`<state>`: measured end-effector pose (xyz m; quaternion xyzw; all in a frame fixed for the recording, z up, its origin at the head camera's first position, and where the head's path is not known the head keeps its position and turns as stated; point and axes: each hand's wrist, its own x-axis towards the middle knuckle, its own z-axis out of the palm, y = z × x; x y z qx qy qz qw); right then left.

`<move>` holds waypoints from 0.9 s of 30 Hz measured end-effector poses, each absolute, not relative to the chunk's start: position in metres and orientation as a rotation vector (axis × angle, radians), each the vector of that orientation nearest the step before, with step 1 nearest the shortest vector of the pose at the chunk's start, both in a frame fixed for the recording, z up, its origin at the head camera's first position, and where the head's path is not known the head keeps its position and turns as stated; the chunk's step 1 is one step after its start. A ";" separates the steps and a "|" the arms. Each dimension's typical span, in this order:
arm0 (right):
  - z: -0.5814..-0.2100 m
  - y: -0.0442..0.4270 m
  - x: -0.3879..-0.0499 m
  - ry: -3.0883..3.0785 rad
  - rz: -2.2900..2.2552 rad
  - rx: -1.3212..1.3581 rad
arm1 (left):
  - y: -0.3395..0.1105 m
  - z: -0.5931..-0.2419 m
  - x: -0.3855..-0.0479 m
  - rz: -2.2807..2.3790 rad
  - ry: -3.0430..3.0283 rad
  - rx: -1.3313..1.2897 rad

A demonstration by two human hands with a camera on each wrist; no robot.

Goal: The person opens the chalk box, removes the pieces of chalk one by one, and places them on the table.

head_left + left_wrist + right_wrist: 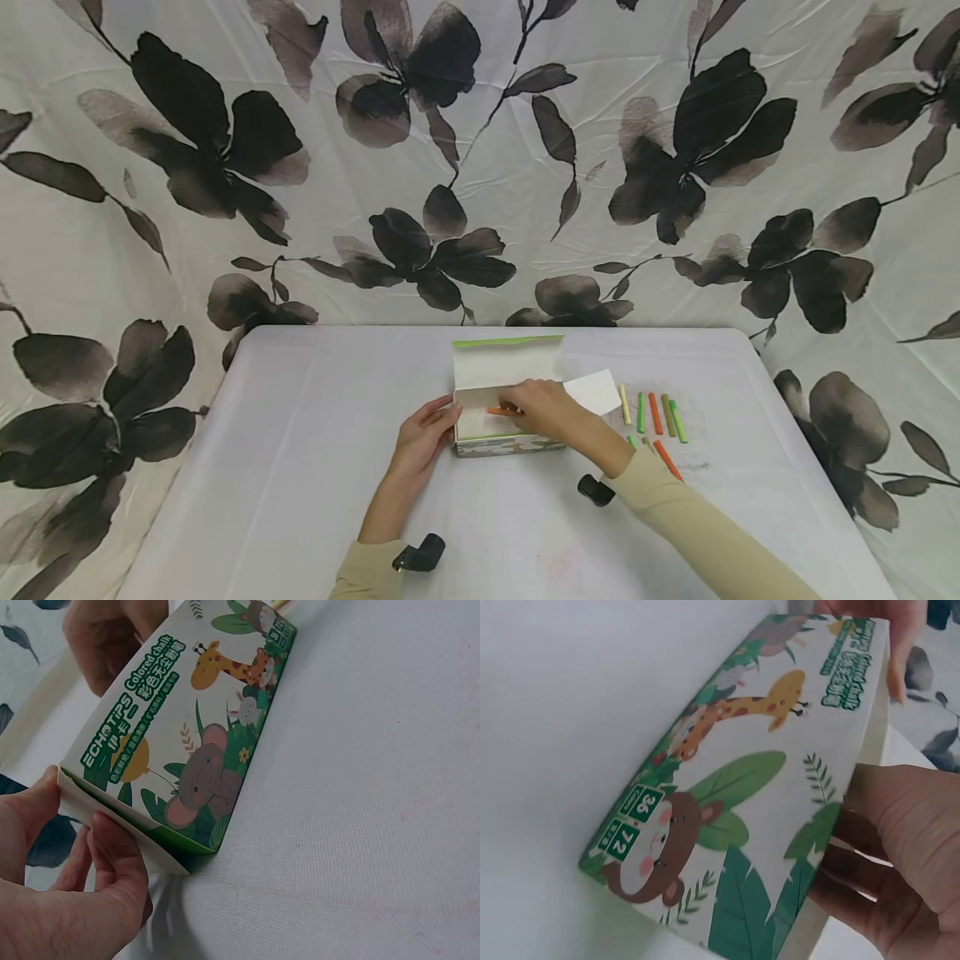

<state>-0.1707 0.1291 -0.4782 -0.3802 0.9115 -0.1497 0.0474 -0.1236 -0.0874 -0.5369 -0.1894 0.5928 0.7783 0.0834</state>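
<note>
A cardboard colored chalk box (510,448), printed with cartoon animals, lies on the table with its lid raised at the back. At its left end, my left hand (418,442) pinches the side flap (127,825) between thumb and fingers. My right hand (546,408) reaches into the box from the right, fingers curled. An orange chalk stick (501,412) sticks out leftward from those fingertips. In the right wrist view the front wall (742,750) hides the fingertips and whatever they hold.
To the right of the box lie several loose chalks, among them a yellow one (625,405), a green one (678,421) and an orange one (668,461). A white end flap (597,392) juts out rightward. Floral cloth (480,167) hangs behind the white table (300,467).
</note>
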 end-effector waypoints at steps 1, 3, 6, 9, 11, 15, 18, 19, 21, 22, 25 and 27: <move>-0.477 0.132 -0.170 2.772 -0.505 -1.150 | -0.088 -0.537 -0.124 2.322 1.773 -0.562; -0.474 0.137 -0.169 2.748 -0.586 -1.135 | -0.088 -0.538 -0.124 2.316 1.775 -0.569; -0.469 0.145 -0.168 2.718 -0.690 -1.121 | -0.088 -0.538 -0.124 2.322 1.771 -0.560; -0.465 0.153 -0.168 2.685 -0.797 -1.103 | -0.089 -0.538 -0.124 2.340 1.754 -0.556; -0.462 0.159 -0.168 2.654 -0.876 -1.086 | -0.089 -0.539 -0.125 2.347 1.745 -0.553; -0.460 0.172 -0.168 2.603 -1.027 -1.037 | -0.089 -0.538 -0.125 2.344 1.734 -0.560; -0.458 0.181 -0.168 2.592 -1.119 -0.982 | -0.089 -0.538 -0.125 2.334 1.738 -0.563; -0.458 0.183 -0.167 2.590 -1.148 -0.954 | -0.089 -0.538 -0.125 2.332 1.739 -0.563; -0.455 0.189 -0.166 2.581 -1.200 -0.911 | -0.089 -0.538 -0.126 2.325 1.745 -0.567; -0.454 0.191 -0.166 2.575 -1.220 -0.892 | -0.089 -0.538 -0.126 2.323 1.749 -0.567; -0.451 0.199 -0.164 2.542 -1.284 -0.816 | -0.089 -0.538 -0.126 2.323 1.753 -0.566; -0.449 0.206 -0.162 2.521 -1.324 -0.773 | -0.089 -0.537 -0.126 2.325 1.751 -0.572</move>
